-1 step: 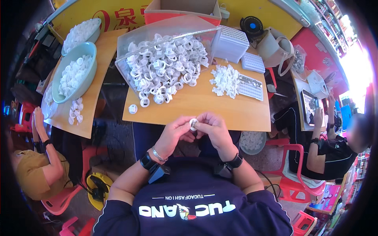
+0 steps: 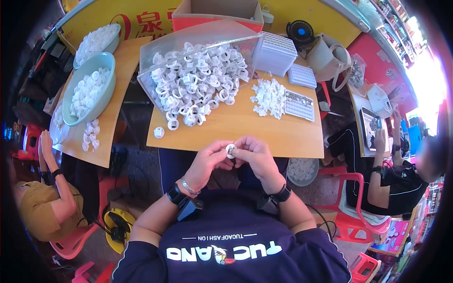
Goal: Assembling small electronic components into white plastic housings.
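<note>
A small, round, white plastic piece (image 2: 230,150) is held at the near edge of a light-brown wooden tabletop (image 2: 278,137), in front of the torso. The left hand (image 2: 203,163) and the right hand (image 2: 257,158) pinch it from opposite sides, thumbs pressed to it; the other fingers curl, partly hidden. Beyond lie a clear plastic bin (image 2: 150,86) containing white ring-shaped plastic pieces (image 2: 200,78), a heap of flat white chips (image 2: 268,98) and, touching or just beside it, a white gridded tray (image 2: 302,114).
</note>
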Available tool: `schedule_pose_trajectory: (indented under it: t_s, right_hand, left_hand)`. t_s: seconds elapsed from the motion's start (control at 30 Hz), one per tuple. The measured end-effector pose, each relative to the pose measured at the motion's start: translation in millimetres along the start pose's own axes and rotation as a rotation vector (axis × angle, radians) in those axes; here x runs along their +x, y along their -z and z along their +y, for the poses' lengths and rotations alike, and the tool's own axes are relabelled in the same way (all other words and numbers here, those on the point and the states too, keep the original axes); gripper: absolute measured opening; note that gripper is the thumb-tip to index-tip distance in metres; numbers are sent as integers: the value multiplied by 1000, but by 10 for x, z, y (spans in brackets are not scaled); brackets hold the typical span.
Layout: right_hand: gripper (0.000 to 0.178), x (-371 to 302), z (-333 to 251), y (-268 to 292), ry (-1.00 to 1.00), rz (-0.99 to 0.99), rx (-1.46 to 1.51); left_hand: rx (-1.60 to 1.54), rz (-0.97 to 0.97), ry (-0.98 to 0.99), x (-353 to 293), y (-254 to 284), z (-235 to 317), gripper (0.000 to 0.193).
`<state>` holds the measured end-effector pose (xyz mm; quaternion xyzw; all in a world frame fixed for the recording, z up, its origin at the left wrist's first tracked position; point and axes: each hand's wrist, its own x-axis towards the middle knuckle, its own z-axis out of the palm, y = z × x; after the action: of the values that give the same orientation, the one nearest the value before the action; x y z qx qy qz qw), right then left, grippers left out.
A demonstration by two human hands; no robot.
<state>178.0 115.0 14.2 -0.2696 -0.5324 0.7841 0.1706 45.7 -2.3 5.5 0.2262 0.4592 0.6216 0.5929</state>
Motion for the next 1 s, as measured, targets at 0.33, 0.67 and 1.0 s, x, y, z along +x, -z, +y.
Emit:
schedule_pose_trajectory:
  t_s: [0.33, 0.67, 1.0]
  right_hand:
    - [16, 3, 13, -106, 178, 131, -290]
    - [16, 346, -261, 566, 435, 425, -1098]
    - [17, 645, -242, 746, 381, 476, -1547]
  left_hand:
    - [-217, -76, -21, 16, 59, -23, 31]
    - [-341, 5, -50, -21, 196, -30, 28]
    - [-378, -25, -52, -36, 244, -57, 30]
